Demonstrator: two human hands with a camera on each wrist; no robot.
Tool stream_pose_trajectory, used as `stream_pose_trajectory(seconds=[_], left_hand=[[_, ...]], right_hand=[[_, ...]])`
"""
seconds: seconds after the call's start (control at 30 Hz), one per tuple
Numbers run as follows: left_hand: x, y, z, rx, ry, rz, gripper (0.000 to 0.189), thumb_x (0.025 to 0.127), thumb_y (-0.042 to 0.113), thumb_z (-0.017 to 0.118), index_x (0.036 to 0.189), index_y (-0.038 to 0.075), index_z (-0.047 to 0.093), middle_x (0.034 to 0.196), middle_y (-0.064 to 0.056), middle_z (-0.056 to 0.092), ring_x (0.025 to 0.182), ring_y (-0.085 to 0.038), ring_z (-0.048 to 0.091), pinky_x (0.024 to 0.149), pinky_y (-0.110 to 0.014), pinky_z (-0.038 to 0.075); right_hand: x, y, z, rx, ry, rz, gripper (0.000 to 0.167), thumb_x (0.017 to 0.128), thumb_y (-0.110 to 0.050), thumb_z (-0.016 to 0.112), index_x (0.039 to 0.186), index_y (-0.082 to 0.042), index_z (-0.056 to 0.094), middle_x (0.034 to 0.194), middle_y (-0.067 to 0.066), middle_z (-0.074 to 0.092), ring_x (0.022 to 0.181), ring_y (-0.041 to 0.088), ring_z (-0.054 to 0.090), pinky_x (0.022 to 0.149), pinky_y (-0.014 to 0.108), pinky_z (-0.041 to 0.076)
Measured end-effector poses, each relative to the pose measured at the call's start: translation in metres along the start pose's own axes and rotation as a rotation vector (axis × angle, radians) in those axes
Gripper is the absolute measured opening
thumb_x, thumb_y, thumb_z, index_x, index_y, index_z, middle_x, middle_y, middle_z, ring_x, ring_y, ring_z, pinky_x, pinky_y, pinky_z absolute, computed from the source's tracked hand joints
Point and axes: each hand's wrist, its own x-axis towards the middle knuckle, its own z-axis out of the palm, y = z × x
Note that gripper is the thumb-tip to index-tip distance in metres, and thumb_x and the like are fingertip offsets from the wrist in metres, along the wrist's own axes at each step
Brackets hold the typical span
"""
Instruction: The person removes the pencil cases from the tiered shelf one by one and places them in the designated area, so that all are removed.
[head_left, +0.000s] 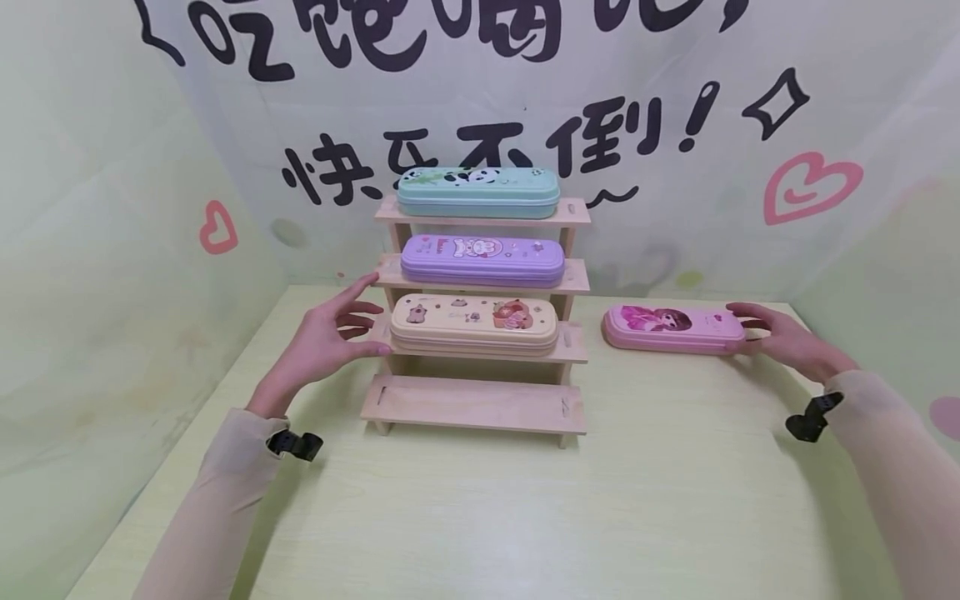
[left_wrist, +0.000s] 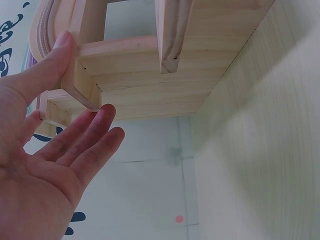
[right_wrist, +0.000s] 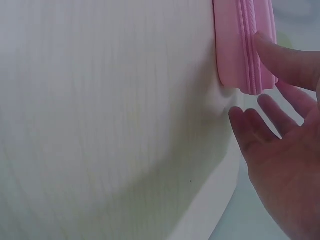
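A wooden stepped rack (head_left: 472,406) holds a mint panda pencil case (head_left: 480,193), a purple pencil case (head_left: 483,260) and a cream pencil case (head_left: 472,323), one per upper step. My left hand (head_left: 330,333) is at the rack's left side, fingers spread; its thumb touches the end of the cream case's step, and the index fingertip is by the step above. On the table, right of the rack, lies a pink pencil case (head_left: 671,327) with a girl's picture. My right hand (head_left: 783,340) pinches its right end, thumb in front and index finger behind.
The rack's lowest step is bare wood. The pale wood-grain table (head_left: 495,517) spreads in front of the rack. A printed cloth backdrop (head_left: 637,250) stands close behind, with walls at left and right. A black wrist strap (head_left: 296,444) shows on each sleeve.
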Motion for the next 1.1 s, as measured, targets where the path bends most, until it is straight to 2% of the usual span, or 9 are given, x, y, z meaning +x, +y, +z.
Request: stream_pose_trajectory(seconds=[0.1, 0.2, 0.3, 0.37, 0.43, 0.7, 0.87, 1.0, 1.1], left_hand=[[0.001, -0.001, 0.001, 0.003, -0.004, 0.001, 0.109, 0.078, 0.018, 0.097, 0.165, 0.041, 0.034, 0.134, -0.016, 0.066, 0.117, -0.034, 0.068, 0.103, -0.038, 0.057], [0.001, -0.001, 0.001, 0.010, -0.006, 0.000, 0.110, 0.078, 0.018, 0.097, 0.165, 0.041, 0.034, 0.134, -0.016, 0.066, 0.118, -0.034, 0.068, 0.103, -0.041, 0.057], [0.001, -0.001, 0.001, 0.013, -0.010, 0.003, 0.110, 0.079, 0.019, 0.097, 0.165, 0.041, 0.033, 0.135, -0.017, 0.066, 0.117, -0.035, 0.068, 0.104, -0.048, 0.056], [0.001, -0.002, 0.001, 0.015, -0.012, 0.001, 0.110, 0.079, 0.020, 0.097, 0.165, 0.041, 0.033, 0.135, -0.017, 0.066, 0.117, -0.035, 0.068, 0.105, -0.052, 0.055], [0.001, -0.002, 0.001, 0.022, -0.011, -0.003, 0.109, 0.079, 0.021, 0.097, 0.165, 0.042, 0.033, 0.135, -0.017, 0.066, 0.117, -0.035, 0.068, 0.104, -0.052, 0.055], [0.000, -0.001, 0.000, 0.033, -0.011, -0.008, 0.110, 0.078, 0.024, 0.097, 0.165, 0.043, 0.032, 0.135, -0.018, 0.065, 0.118, -0.036, 0.068, 0.104, -0.047, 0.056], [-0.001, -0.001, 0.000, 0.023, -0.011, 0.000, 0.110, 0.078, 0.023, 0.097, 0.166, 0.041, 0.032, 0.135, -0.018, 0.066, 0.118, -0.036, 0.068, 0.104, -0.051, 0.055], [-0.001, -0.001, -0.001, 0.013, -0.007, 0.010, 0.110, 0.078, 0.020, 0.097, 0.166, 0.039, 0.033, 0.134, -0.019, 0.066, 0.118, -0.037, 0.068, 0.105, -0.054, 0.054], [-0.001, 0.001, 0.000, 0.013, -0.009, 0.011, 0.109, 0.079, 0.020, 0.096, 0.166, 0.039, 0.033, 0.135, -0.019, 0.065, 0.118, -0.037, 0.068, 0.105, -0.055, 0.054]], right_hand=[[-0.008, 0.001, 0.000, -0.024, 0.028, -0.011, 0.081, 0.098, -0.002, 0.071, 0.162, 0.008, 0.022, 0.161, 0.037, 0.023, 0.143, 0.059, 0.026, 0.107, 0.072, 0.038], [-0.017, -0.003, 0.000, -0.066, 0.042, -0.005, 0.083, 0.098, -0.007, 0.074, 0.162, 0.007, 0.024, 0.162, 0.036, 0.021, 0.143, 0.060, 0.025, 0.102, 0.063, 0.047], [-0.027, -0.012, 0.002, -0.101, 0.062, -0.021, 0.083, 0.098, -0.013, 0.077, 0.162, 0.006, 0.027, 0.161, 0.036, 0.021, 0.141, 0.061, 0.026, 0.094, 0.034, 0.055], [-0.034, -0.019, 0.006, -0.115, 0.092, -0.056, 0.082, 0.097, -0.013, 0.079, 0.160, 0.006, 0.031, 0.159, 0.036, 0.024, 0.139, 0.060, 0.030, 0.085, 0.015, 0.050], [-0.041, -0.029, 0.011, -0.129, 0.133, -0.110, 0.078, 0.095, -0.010, 0.080, 0.158, 0.007, 0.036, 0.156, 0.035, 0.030, 0.136, 0.058, 0.035, 0.079, 0.005, 0.044], [-0.067, -0.077, 0.047, -0.180, 0.256, -0.283, 0.072, 0.088, -0.001, 0.085, 0.150, 0.005, 0.050, 0.146, 0.028, 0.050, 0.123, 0.040, 0.049, 0.087, 0.004, 0.040], [-0.077, -0.115, 0.072, -0.096, 0.344, -0.356, 0.065, 0.089, -0.002, 0.084, 0.148, 0.001, 0.056, 0.141, 0.021, 0.058, 0.119, 0.013, 0.052, 0.093, 0.001, 0.042], [-0.080, -0.143, 0.091, -0.070, 0.297, -0.420, 0.062, 0.091, -0.003, 0.083, 0.147, -0.001, 0.058, 0.140, 0.018, 0.059, 0.116, 0.004, 0.056, 0.098, 0.003, 0.042], [-0.080, -0.161, 0.103, -0.051, 0.216, -0.456, 0.063, 0.092, -0.003, 0.082, 0.149, -0.004, 0.057, 0.145, 0.016, 0.057, 0.118, 0.009, 0.058, 0.102, 0.006, 0.042]])
